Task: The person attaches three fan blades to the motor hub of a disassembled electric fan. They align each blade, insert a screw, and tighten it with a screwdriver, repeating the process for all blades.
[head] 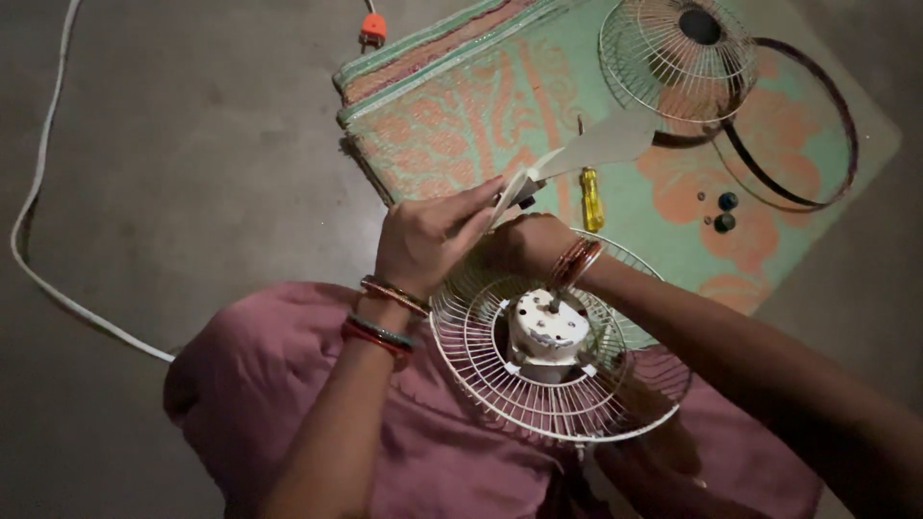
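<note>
Fan blade (596, 144), pale and flat, sticks up and away from the person's hands, and its wide end lies over the green and orange mat (461, 115) on the floor. The left hand (428, 240) is closed on the near end of the blade, with the fingers pinching its edge. The right hand (524, 245) is curled just beside the left one, behind the blade's near end, but it is too dark to tell if it grips anything. Both wrists wear red and gold bangles (385, 317). Under the hands, a round white wire fan guard (538, 384) rests on the person's lap, over pink cloth (288, 404). In the middle of the guard sits the white fan motor (548, 332) with a thin shaft poking up. A yellow screwdriver (592, 200) lies on the mat just past the hands, close to the blade. Farther off on the mat is a second wire guard (673, 58), and a thin dark ring (808, 135) lies next to it, partly under it. Two small dark round knobs (726, 211) sit on the mat near the ring. An orange plug (373, 29) lies on the grey floor by the mat's far edge, and a white cable (38, 173) curves across the floor on the left side.
</note>
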